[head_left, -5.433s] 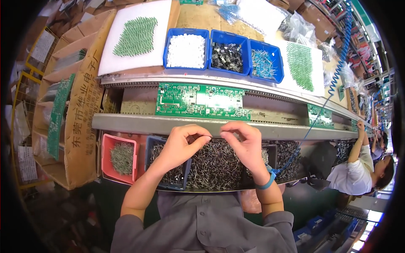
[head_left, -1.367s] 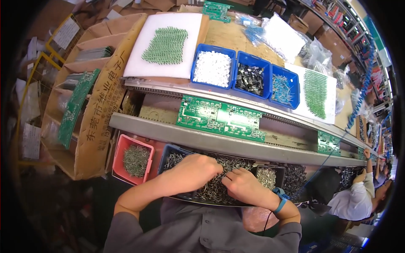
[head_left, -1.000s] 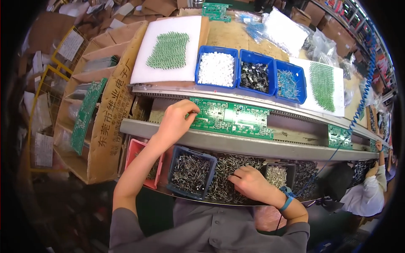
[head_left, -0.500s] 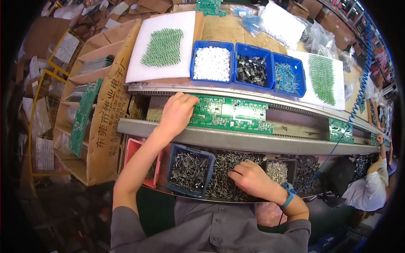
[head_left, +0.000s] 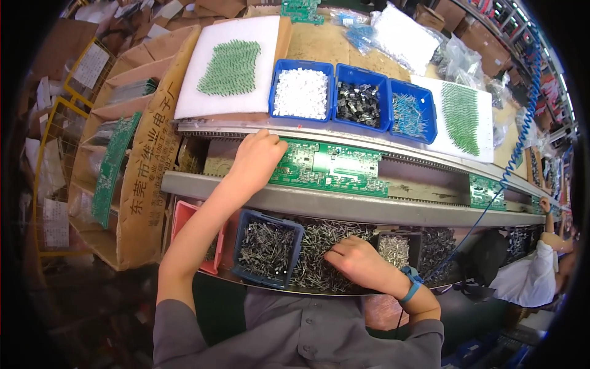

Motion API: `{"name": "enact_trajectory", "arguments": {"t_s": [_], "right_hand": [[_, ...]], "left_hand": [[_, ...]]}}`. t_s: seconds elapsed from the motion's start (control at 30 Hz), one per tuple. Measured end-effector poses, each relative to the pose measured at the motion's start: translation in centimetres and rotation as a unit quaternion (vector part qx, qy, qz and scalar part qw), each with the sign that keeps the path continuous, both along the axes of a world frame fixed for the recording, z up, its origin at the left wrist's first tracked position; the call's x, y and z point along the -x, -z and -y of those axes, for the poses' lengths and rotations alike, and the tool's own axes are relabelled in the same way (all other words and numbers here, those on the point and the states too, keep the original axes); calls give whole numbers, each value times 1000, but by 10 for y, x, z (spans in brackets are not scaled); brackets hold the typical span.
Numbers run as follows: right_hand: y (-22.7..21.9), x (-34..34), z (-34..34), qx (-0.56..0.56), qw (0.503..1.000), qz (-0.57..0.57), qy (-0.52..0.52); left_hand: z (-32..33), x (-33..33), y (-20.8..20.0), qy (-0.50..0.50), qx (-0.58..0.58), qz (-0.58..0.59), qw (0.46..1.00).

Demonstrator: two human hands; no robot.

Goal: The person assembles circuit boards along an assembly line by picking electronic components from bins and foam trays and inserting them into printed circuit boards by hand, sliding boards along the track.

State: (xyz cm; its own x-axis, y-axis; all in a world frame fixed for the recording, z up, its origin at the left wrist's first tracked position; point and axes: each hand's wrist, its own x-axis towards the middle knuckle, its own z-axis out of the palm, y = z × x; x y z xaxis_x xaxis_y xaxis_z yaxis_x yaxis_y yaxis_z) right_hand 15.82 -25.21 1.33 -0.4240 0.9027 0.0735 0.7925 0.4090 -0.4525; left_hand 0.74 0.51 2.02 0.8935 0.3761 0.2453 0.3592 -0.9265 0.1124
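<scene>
A green circuit board (head_left: 335,169) lies in the metal rail track across the middle. My left hand (head_left: 261,158) rests at the board's left end, its fingers curled together over the edge; whatever they hold is hidden. Below the front rail my right hand (head_left: 355,261) dips its bent fingertips into a loose heap of dark metal-legged components (head_left: 313,252). Those fingers are pressed together, and any part between them is too small to make out. A blue band (head_left: 412,284) circles my right wrist.
Behind the track stand blue bins of white parts (head_left: 301,93), black parts (head_left: 358,103) and blue-bodied parts (head_left: 409,115). Nearer are a dark blue bin (head_left: 268,249) and a red bin (head_left: 184,215). A cardboard box (head_left: 157,141) stands left; a coiled blue cord (head_left: 523,132) hangs right, near a co-worker (head_left: 531,273).
The whole scene has shifted slightly left in view. My left hand stays at the board's end, and my right hand stays in the heap, its fingertips a touch lower.
</scene>
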Motion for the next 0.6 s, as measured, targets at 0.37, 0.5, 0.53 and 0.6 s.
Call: {"name": "enact_trajectory", "arguments": {"t_s": [0.37,0.5,0.53,0.6], "right_hand": [[-32,-22,-4,-2,988,-88,124],[-49,-40,-12,1,975,-105,194],[-45,-48,-14,7,972,-111,207],[-40,-61,-30,-25,975,-76,209]], "left_hand": [[158,17,-8,235,233,-110,937],[172,17,17,229,226,-109,940],[171,16,21,234,227,-106,939],[168,16,26,236,255,-84,934]]}}
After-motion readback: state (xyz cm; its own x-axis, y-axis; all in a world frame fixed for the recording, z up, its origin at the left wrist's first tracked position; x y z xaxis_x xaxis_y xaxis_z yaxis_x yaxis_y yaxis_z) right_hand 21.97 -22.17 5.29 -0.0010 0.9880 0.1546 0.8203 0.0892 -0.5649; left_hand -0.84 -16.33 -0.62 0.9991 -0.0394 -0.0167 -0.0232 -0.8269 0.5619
